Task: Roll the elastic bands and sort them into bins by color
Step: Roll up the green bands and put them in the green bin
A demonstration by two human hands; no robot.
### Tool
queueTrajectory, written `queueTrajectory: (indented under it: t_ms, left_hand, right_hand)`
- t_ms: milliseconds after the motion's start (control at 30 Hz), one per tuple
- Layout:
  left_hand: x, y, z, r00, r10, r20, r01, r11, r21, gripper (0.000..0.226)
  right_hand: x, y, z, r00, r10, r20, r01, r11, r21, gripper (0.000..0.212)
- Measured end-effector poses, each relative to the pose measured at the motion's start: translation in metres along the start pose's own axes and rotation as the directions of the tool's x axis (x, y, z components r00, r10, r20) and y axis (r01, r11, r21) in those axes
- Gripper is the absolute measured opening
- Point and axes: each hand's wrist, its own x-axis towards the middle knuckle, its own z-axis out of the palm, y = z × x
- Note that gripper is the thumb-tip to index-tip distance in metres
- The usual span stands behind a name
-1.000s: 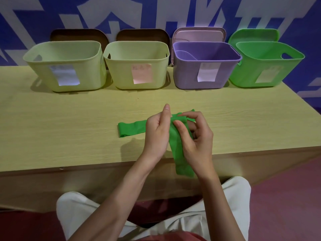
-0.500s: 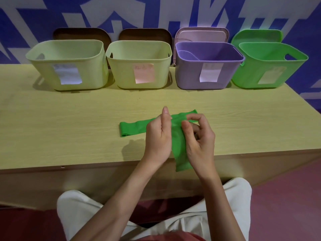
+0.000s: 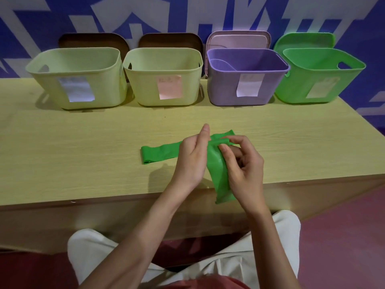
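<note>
A flat, bright green elastic band [image 3: 160, 152] lies near the front edge of the bench [image 3: 62, 155], well in front of the purple bin [image 3: 225, 88]. It is a wide, smooth strip, bent near its middle: one stretch lies flat on the bench top, running out to the left of the hands and ending in a folded loop, and the other stretch runs toward the person and hangs over the bench edge. The left hand [image 3: 192, 159] has its fingers curled on the band at the bend, with one finger pointing up. The right hand [image 3: 242, 165] pinches the band's upper fold between thumb and fingertips, just beside the left hand, with the band between them. To the left of the purple bin stand two pale yellow-green bins [image 3: 108, 88], and to its right a green bin [image 3: 295, 86]. Each bin carries a paper label on its front.
</note>
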Motion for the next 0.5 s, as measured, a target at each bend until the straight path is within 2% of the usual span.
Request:
queueTrajectory:
  t_ms: [100, 167, 233, 333, 500]
  left_hand:
    - [-0.004, -0.006, -0.002, 0.983, 0.181, 0.014, -0.178, 0.950, 0.258, 0.049]
    - [-0.006, -0.010, -0.002, 0.953, 0.302, 0.039, -0.296, 0.889, 0.349, 0.045]
    - [-0.007, -0.011, -0.002, 0.929, 0.365, 0.061, -0.360, 0.850, 0.384, 0.043]
    - [-0.002, -0.012, -0.001, 0.943, 0.332, 0.018, -0.318, 0.887, 0.334, 0.046]
    - [0.006, -0.001, -0.004, 0.990, 0.137, -0.025, -0.134, 0.986, 0.102, 0.050]
  right_hand:
    - [-0.002, 0.003, -0.002, 1.000, 0.011, -0.014, -0.011, 1.000, -0.028, 0.016]
    - [-0.002, 0.004, -0.002, 0.999, 0.023, -0.030, -0.024, 0.999, -0.041, 0.018]
    - [-0.002, 0.005, -0.001, 0.998, 0.033, -0.051, -0.035, 0.999, -0.041, 0.016]
    - [-0.003, 0.004, -0.001, 0.998, 0.050, -0.044, -0.050, 0.999, 0.000, 0.007]
    - [-0.004, 0.000, -0.001, 0.999, 0.039, 0.025, -0.041, 0.997, 0.068, 0.023]
